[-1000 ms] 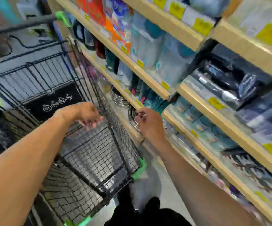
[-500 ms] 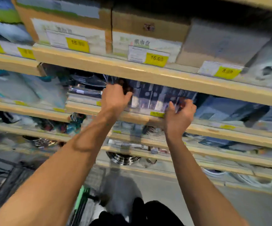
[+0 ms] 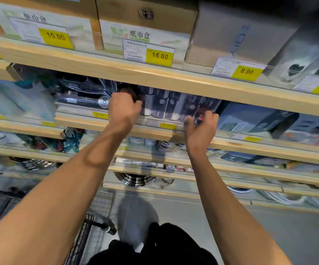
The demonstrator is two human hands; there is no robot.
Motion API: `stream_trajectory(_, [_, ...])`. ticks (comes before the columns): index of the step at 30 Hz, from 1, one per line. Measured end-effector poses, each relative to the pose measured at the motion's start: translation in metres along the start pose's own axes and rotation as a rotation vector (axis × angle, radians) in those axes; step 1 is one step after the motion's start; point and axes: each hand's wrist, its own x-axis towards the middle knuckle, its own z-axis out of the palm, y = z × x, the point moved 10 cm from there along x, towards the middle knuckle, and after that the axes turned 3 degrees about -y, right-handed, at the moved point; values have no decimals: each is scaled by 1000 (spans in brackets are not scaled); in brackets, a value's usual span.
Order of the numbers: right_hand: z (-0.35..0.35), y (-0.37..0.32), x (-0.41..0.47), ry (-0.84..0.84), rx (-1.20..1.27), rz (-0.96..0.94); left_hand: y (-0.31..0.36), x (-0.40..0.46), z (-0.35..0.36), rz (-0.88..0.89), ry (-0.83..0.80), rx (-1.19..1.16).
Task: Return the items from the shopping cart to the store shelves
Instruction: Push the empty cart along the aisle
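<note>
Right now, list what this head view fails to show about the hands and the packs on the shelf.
- Left hand: its fingers reach behind the dark packs, so what they hold is hidden.
- Right hand: fingers curl on the end pack; motion blur hides how firmly.
- Pack labels: blurred, unreadable.
- Price tag below them: too blurred to read.
- Shopping cart: cut off by the bottom left edge, contents unseen.

Pale matt wood shelves (image 3: 154,77), glossy clear-plastic packs (image 3: 174,106).

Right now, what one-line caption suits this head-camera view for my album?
Left hand and right hand tuck clear-packaged dark items onto a pale wooden store shelf.
</note>
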Motion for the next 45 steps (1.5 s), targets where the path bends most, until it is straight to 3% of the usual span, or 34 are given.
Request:
stream_trajectory(2, [-27,14,0,139,88,24,14,-8,2,54,-37,-113])
stream_trajectory(4, [-52,36,1,275,163,109,45,-24,16,134,-173,-253])
stream_trajectory(8, [-91,88,19,342,184,266,144,-65,60,420,-338,-374])
stream_trajectory(11, [-116,125,45,327,134,374,186,-72,99,382,-343,-329])
stream_trajectory(15, [-140,172,74,257,63,554,210,-76,117,306,-207,-120])
stream_trajectory(19, [-141,189,91,155,20,563,231,-77,118,393,-119,100])
stream_trajectory(23, [-141,191,99,129,36,510,228,-73,119,399,-125,152])
stream_trajectory(28, [-137,187,97,141,192,428,220,-71,124,352,-263,-46])
stream_trajectory(33, [-135,186,106,60,21,392,227,-75,116,407,-204,45])
stream_trajectory(38, [-121,193,105,-20,186,420,223,-72,119,392,-229,-13])
stream_trajectory(45, [-137,195,101,106,211,379,215,-69,120,269,-201,-151])
